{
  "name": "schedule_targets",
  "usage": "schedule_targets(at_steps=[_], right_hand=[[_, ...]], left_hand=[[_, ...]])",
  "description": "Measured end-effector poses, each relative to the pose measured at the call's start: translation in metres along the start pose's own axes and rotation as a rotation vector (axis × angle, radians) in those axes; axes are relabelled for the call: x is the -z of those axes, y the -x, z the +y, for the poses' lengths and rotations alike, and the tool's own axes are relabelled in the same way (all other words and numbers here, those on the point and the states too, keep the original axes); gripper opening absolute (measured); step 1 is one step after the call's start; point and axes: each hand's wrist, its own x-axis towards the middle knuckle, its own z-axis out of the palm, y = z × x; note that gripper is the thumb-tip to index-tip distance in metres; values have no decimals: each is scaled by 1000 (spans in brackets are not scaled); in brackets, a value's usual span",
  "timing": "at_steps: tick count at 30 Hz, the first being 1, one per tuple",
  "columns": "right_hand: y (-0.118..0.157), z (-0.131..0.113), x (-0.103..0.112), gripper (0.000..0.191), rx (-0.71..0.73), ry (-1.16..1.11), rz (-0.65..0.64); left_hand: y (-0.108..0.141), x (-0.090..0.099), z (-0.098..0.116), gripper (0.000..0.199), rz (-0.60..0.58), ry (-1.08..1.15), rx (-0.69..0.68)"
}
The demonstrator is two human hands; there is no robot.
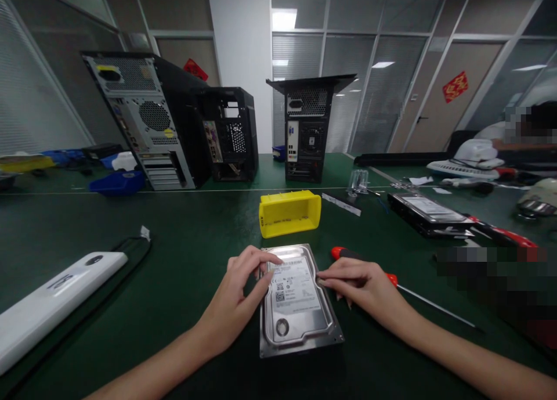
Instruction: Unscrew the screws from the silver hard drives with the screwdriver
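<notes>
A silver hard drive [300, 324] with a white label lies flat on the green table, in front of me. My left hand [243, 284] rests at its upper left edge, thumb and forefinger apart over the casing. At the drive's right edge is my right hand [354, 281], its thumb and fingertips pinched together; whatever they hold is too small to make out. Under and behind my right hand lies a screwdriver [435, 307] with a red and black handle. A yellow bin [290, 213] lies on its side just beyond the drive.
Three computer cases [152, 115] stand at the back. A white power strip [61, 301] with a black cable is at the left. More drives [429, 208] and a red-handled tool [505, 233] lie at the right. A person [513, 127] sits at far right.
</notes>
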Motion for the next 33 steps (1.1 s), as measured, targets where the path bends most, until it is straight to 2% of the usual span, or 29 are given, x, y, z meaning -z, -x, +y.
schedule_targets(at_steps=[5, 9, 15, 22, 29, 33], right_hand=[[3, 0, -1, 21, 182, 190, 31], [5, 0, -2, 23, 187, 239, 36], [10, 1, -3, 26, 275, 320, -1], [12, 0, -2, 26, 261, 420, 33], [11, -2, -1, 28, 346, 533, 39], [11, 2, -2, 24, 373, 506, 86]], left_hand=[[0, 0, -2, 21, 19, -10, -17], [0, 1, -2, 21, 22, 4, -20], [1, 1, -3, 19, 30, 23, -17], [1, 2, -2, 18, 31, 19, -31], [3, 1, 0, 19, 46, 4, -65], [1, 2, 3, 22, 53, -17, -49]])
